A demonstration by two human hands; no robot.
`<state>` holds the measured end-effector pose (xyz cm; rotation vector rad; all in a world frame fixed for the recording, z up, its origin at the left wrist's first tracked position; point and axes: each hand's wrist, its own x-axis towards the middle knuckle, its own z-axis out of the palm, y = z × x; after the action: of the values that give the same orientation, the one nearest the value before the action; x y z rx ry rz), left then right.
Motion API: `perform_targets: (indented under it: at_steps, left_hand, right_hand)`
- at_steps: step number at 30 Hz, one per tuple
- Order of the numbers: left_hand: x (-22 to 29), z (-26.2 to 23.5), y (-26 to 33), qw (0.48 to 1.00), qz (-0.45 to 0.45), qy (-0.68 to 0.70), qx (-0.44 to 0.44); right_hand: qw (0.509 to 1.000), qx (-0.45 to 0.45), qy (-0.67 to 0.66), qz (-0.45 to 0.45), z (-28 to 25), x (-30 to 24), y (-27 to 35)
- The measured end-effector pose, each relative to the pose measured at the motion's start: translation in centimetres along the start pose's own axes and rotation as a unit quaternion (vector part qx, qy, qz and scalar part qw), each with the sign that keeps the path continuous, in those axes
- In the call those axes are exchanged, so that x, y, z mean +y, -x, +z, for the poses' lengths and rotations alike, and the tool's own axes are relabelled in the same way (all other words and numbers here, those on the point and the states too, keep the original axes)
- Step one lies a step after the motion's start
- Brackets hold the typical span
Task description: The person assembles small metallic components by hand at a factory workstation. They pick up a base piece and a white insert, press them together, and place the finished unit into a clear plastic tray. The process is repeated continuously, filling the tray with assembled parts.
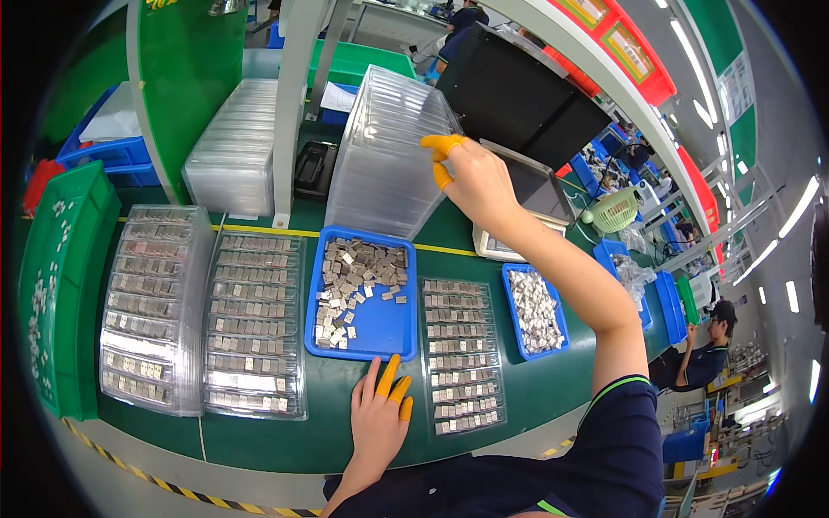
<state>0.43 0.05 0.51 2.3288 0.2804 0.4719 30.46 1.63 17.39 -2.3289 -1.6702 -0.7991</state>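
Note:
My left hand [380, 419] lies open on the green table, its fingers stretched toward the front rim of a blue tray [374, 331]. Small silver metal pieces [367, 266] are heaped in that tray, mostly toward its back and left. Raised at the back, my right hand [477, 180] curls its fingers and thumb at the right edge of a tall stack of clear plastic trays [380, 160]; they appear closed on a tray's edge. Orange finger cots cover several fingertips on both hands. Right of the blue tray lies a clear tray [465, 358] filled with rows of metal pieces.
Filled clear trays [252, 328] and a filled stack [151, 315] stand on the left, beside a green bin [73, 293]. A smaller blue bin [535, 311] of wrapped-looking pieces sits at right. A metal post [292, 112] and a scale-like device [518, 242] stand behind. Another person [704, 354] is far right.

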Motion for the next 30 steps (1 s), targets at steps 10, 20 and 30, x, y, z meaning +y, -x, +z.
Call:
perform_targets:
  at_steps: [10, 20, 30]
  left_hand:
    - [0.0, 0.7, 0.7, 0.999, 0.022, -0.024, 0.027]
    - [0.3, 0.5, 0.9, 0.998, 0.015, 0.006, 0.055]
    - [0.9, 1.9, 1.2, 0.930, -0.025, 0.345, 0.123]
  right_hand:
    - [0.995, 0.079, -0.008, -0.054, 0.4, 0.0, 3.3]
    - [0.944, 0.328, -0.007, 0.021, -8.8, 3.0, 5.8]
    - [0.895, 0.232, -0.244, 0.293, -22.0, 12.6, 12.6]
